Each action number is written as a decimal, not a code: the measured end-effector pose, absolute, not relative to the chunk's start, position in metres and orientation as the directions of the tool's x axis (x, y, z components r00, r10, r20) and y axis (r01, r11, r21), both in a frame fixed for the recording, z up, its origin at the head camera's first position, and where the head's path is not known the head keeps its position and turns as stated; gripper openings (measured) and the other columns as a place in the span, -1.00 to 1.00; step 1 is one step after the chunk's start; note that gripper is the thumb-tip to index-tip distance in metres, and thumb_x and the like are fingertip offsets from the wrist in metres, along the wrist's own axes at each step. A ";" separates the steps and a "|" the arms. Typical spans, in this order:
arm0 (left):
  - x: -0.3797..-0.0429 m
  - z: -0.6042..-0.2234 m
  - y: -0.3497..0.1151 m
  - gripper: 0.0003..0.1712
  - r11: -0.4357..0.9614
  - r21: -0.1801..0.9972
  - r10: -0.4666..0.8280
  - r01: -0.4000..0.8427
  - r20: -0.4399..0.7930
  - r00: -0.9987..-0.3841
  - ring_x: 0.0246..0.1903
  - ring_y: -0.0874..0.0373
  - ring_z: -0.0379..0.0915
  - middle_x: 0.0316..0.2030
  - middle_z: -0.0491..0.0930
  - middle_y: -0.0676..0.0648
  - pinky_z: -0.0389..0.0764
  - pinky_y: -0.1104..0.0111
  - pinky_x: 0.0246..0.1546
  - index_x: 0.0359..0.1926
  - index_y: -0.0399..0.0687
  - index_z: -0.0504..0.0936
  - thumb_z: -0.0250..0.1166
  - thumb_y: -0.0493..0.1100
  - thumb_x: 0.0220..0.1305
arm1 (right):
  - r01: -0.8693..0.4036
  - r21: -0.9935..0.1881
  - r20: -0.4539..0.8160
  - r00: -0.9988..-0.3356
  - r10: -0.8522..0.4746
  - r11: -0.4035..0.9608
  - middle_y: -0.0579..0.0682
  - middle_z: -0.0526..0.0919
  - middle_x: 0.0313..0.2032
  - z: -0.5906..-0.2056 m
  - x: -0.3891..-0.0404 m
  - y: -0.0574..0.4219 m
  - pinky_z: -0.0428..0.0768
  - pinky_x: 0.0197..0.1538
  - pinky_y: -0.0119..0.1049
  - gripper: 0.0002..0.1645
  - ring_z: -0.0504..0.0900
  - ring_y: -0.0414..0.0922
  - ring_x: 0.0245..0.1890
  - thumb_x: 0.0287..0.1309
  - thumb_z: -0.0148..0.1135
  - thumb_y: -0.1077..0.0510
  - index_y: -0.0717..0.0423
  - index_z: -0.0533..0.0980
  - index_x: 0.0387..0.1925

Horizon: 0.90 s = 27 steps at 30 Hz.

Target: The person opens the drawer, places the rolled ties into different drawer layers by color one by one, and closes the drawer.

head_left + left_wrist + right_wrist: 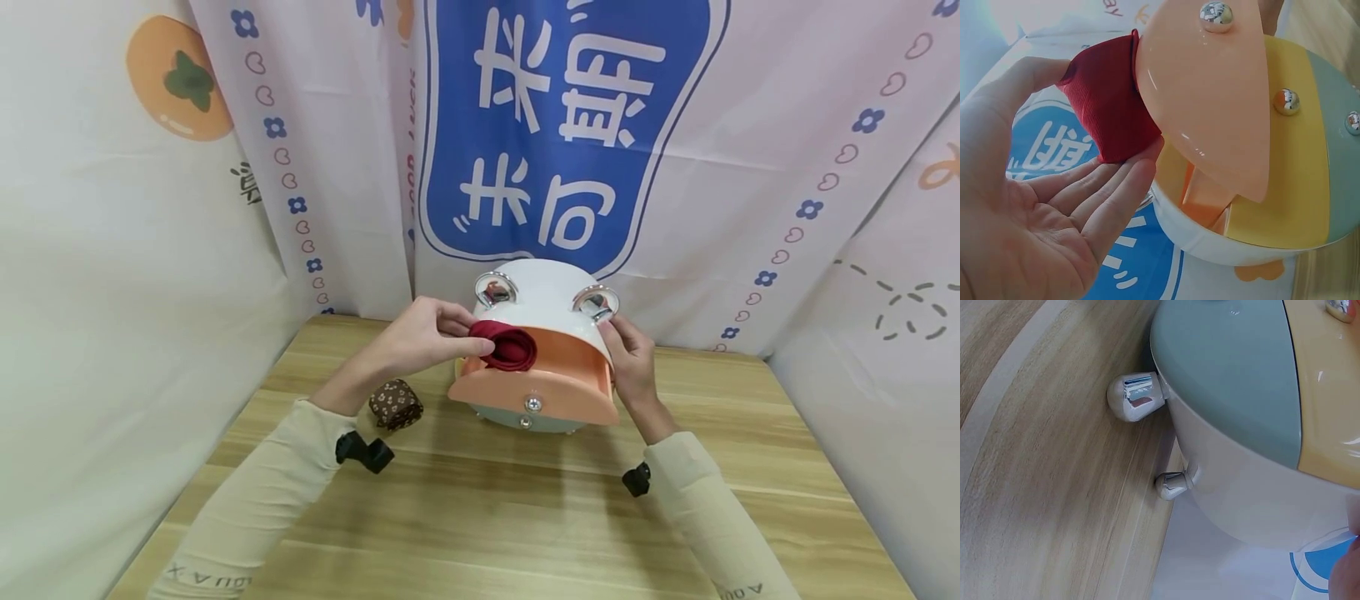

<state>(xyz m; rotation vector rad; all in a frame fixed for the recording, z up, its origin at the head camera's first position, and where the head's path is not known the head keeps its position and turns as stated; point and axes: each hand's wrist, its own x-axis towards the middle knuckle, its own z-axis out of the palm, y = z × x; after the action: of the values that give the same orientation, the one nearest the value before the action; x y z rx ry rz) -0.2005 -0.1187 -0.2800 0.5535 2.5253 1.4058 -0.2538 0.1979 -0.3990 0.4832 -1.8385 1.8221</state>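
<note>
A white drawer box (543,287) with two chrome eye-like rings stands on the table, its top peach drawer (517,392) pulled out. My left hand (416,340) holds a rolled red necktie (512,347) between thumb and fingers, over the left side of that drawer. In the left wrist view the red roll is beside the edge of the drawer front, thumb on one side and fingertips on the other. At the box's right side, my right hand (633,362) grips near the right ring, thumb toward the front. The right wrist view shows only a sliver of its fingers.
A brown flower-patterned rolled necktie (396,404) lies on the wooden table (480,517) left of the box. Below the peach drawer are a yellow drawer (1300,162) and a blue-green drawer (1338,150), both shut. A printed curtain (360,167) hangs close behind the box.
</note>
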 end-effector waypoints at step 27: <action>-0.210 -0.295 -0.086 -0.46 0.503 0.858 0.334 0.104 -0.082 -0.939 -0.31 0.16 0.65 -0.33 0.73 -0.02 0.64 0.33 -0.28 -0.23 -0.01 0.69 0.53 0.23 -0.16 | -0.592 -0.804 0.595 -0.797 0.103 0.067 -0.29 0.72 -0.24 -0.395 -0.249 0.196 0.62 -0.31 -0.55 -0.70 0.63 -0.39 -0.36 0.30 0.12 0.25 0.29 0.60 -0.01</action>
<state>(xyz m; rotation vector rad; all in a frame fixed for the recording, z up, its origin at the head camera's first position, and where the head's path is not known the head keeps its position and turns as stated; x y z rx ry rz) -0.2097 -0.0863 -0.2949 0.3729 2.5097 1.4093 -0.2491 0.1956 -0.3955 0.4847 -1.8417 1.7824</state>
